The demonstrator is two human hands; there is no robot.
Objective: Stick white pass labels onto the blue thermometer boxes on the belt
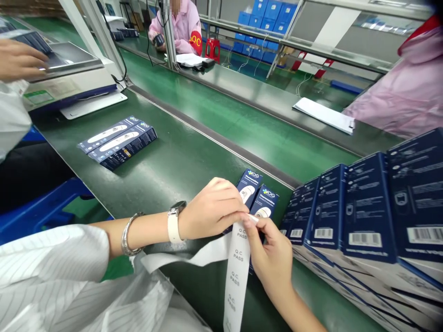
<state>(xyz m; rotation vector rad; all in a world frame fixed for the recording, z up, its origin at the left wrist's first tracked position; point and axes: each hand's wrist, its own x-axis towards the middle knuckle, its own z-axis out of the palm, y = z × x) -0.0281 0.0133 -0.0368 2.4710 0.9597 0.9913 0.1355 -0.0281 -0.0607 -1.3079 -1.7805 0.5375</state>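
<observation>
sticker strip [236, 276], white and printed again and again with "q.c. pass", hangs from the person's two hands above the green worktop [187, 157], its printed length dropping toward the lower edge of the view while a plain white length trails off to the left, under the left forearm. the left hand [212, 210] comes in from the left with its fingers curled and closed together at the top end of the strip, their tips partly hidden; a watch [177, 207] with a white band and a silver bracelet [128, 237] sit on that wrist. the right hand [272, 251] pinches the same end between thumb and forefinger, and a small white edge shows at the fingertips. just behind the hands lie two dark blue thermometer boxes, a left one [251, 180] and a right one [268, 196], side by side and partly covered by the hands and strip. to the right stands a stack of boxes [365, 207] with barcodes turned this way. farther left on the worktop, two more boxes [126, 145] lie side by side. at the far left a co-worker's hand [20, 60] is over boxes on a machine with a metal top [69, 90]. across the way sits a person in pink [176, 27] with a red armband [195, 42].
</observation>
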